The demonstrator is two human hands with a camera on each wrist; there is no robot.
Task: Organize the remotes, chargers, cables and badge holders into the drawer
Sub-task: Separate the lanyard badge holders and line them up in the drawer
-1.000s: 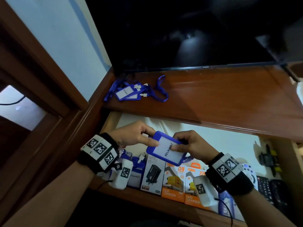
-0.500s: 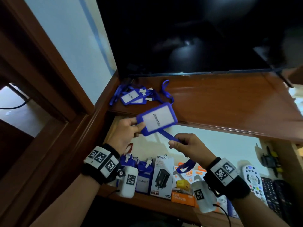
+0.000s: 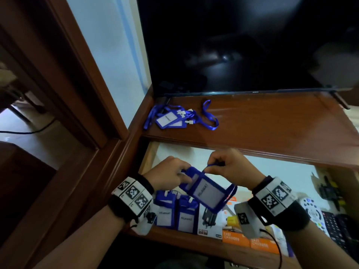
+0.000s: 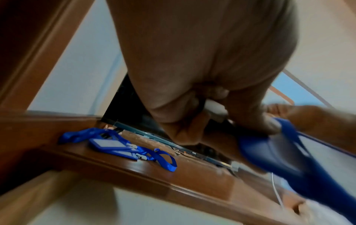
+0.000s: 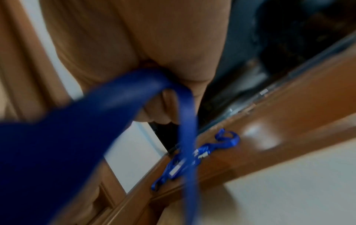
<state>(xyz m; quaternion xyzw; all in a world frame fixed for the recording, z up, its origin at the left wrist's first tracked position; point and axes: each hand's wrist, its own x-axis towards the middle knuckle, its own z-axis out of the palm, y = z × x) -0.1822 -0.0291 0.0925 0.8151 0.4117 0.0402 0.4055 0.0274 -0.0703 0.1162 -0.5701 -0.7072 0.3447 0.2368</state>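
Observation:
A blue badge holder (image 3: 204, 190) with a white card hangs tilted over the open drawer (image 3: 174, 237). My left hand (image 3: 171, 174) pinches its upper left end, near the white clip (image 4: 213, 106). My right hand (image 3: 227, 167) pinches the blue lanyard strap (image 5: 134, 85) just above it; the strap loops down past the holder's right side. Two more blue badge holders (image 3: 175, 214) stand in the drawer's front left. A pile of badge holders with lanyards (image 3: 174, 118) lies on the wooden top (image 3: 272, 129) at its left end.
Charger boxes (image 3: 233, 232), black and orange, stand along the drawer's front. Remotes (image 3: 318, 214), one white and others black, lie at the drawer's right. A dark TV screen (image 3: 242, 45) stands at the back of the top. A wooden frame (image 3: 64, 74) rises at left.
The badge holder has come down from above the top's edge to over the drawer. My right hand has moved up to the strap near my left hand.

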